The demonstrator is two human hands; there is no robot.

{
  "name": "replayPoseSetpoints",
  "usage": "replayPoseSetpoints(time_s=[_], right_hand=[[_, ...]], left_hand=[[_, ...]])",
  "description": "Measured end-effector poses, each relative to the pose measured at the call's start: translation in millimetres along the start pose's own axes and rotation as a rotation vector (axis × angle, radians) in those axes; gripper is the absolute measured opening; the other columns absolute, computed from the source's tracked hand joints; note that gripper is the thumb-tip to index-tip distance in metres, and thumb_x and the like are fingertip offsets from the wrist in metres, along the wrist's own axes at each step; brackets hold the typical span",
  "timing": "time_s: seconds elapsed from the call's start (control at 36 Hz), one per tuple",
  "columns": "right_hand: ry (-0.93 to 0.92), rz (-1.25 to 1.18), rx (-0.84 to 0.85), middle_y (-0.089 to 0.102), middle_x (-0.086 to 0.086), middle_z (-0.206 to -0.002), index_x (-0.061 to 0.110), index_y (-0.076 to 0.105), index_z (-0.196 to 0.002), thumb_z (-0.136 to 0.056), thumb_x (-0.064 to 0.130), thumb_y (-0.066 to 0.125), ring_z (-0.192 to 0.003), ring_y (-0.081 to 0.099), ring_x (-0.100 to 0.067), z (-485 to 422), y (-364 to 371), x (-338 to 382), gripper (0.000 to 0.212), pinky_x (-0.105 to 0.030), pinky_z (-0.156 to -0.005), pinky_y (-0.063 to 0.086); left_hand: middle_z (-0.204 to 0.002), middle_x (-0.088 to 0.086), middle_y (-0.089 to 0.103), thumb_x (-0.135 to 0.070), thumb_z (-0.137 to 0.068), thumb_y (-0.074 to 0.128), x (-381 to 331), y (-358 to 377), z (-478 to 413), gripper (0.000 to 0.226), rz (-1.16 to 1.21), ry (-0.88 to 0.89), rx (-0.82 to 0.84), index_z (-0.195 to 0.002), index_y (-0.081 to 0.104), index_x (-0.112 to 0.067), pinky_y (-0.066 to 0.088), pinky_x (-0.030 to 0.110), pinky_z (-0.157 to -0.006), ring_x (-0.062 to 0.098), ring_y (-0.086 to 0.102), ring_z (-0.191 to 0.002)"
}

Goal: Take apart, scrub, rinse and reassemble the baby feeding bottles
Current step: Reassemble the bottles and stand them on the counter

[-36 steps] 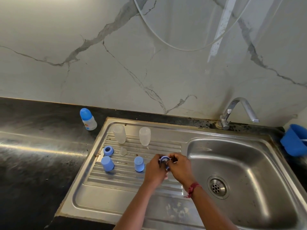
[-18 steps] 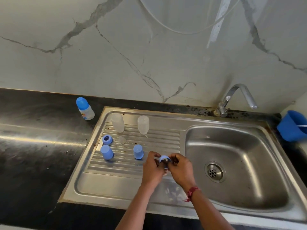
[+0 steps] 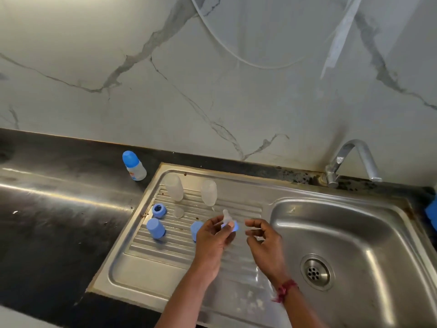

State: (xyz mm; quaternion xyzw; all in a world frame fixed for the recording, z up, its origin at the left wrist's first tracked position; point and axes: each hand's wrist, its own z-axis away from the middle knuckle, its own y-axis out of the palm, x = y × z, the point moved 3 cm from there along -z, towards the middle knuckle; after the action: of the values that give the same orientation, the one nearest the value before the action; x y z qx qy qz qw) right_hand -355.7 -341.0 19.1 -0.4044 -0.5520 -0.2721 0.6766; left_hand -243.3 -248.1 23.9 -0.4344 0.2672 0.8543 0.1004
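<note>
Here, above the ribbed drainboard of a steel sink, we see the left hand pinching a blue screw collar between thumb and fingers, with a clear teat rising out of it. The right hand hovers just beside it, apart from the collar. Its fingers are loosely curled and, as far as we can tell, it holds nothing. A red thread circles that wrist.

At the back of the drainboard stand two clear bottle bodies, one to the left and one to the right. In front of them lie a second blue collar and, just beside it, a second clear teat. A blue cap sits nearer the counter edge, and another blue cap is half hidden behind the left hand.

One capped bottle stands assembled on the black counter, near the sink's back left corner. To the right we see the basin with its drain, the tap against the marble wall, and a blue container cut off by the frame's edge.
</note>
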Motion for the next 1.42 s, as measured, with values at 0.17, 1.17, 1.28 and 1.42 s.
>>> replayPoseSetpoints(time_s=[0.17, 1.17, 1.28, 1.42], right_hand=[[-0.01, 0.076, 0.083, 0.069, 0.014, -0.096, 0.032, 0.063, -0.09, -0.085, 0.001, 0.063, -0.077, 0.064, -0.002, -34.0, 9.2, 13.1, 0.031, -0.017, -0.072, 0.05], [-0.169, 0.845, 0.352, 0.044, -0.007, -0.136, 0.022, 0.048, -0.137, -0.08, 0.004, 0.071, -0.12, 0.052, -0.028, -125.3, 109.0, 60.7, 0.064, -0.028, -0.094, 0.045], [-0.119, 0.649, 0.261, 0.048, -0.003, -0.131, 0.023, 0.054, -0.13, -0.077, 0.006, 0.076, -0.117, 0.052, -0.026, -113.7, 74.1, 55.9, 0.06, -0.026, -0.093, 0.043], [-0.011, 0.224, 0.243, 0.056, 0.001, -0.122, 0.028, 0.061, -0.116, -0.072, 0.0, 0.082, -0.087, 0.07, -0.017, -90.3, 22.1, 61.8, 0.056, -0.023, -0.069, 0.057]], left_hand=[[-0.106, 0.013, 0.072, -0.012, -0.088, 0.07, -24.9, -7.5, -5.1, 0.013, 0.022, -0.007, -0.005, -0.101, 0.07, -0.008, 0.056, 0.043, -0.087, 0.024, 0.068, -0.101], [-0.096, 0.013, 0.075, -0.004, -0.075, 0.082, -71.0, -73.0, -88.3, 0.029, -0.181, 0.203, -0.039, -0.098, 0.071, -0.018, 0.06, 0.043, -0.081, 0.036, 0.071, -0.094], [-0.098, 0.014, 0.074, -0.001, -0.074, 0.083, -65.6, -80.6, -81.6, 0.034, -0.262, 0.254, -0.023, -0.1, 0.071, -0.02, 0.058, 0.051, -0.088, 0.04, 0.069, -0.095], [-0.097, 0.01, 0.073, -0.005, -0.078, 0.082, -64.9, -72.5, -66.5, 0.031, -0.349, 0.292, 0.01, -0.101, 0.069, -0.021, 0.059, 0.046, -0.087, 0.035, 0.069, -0.095]])
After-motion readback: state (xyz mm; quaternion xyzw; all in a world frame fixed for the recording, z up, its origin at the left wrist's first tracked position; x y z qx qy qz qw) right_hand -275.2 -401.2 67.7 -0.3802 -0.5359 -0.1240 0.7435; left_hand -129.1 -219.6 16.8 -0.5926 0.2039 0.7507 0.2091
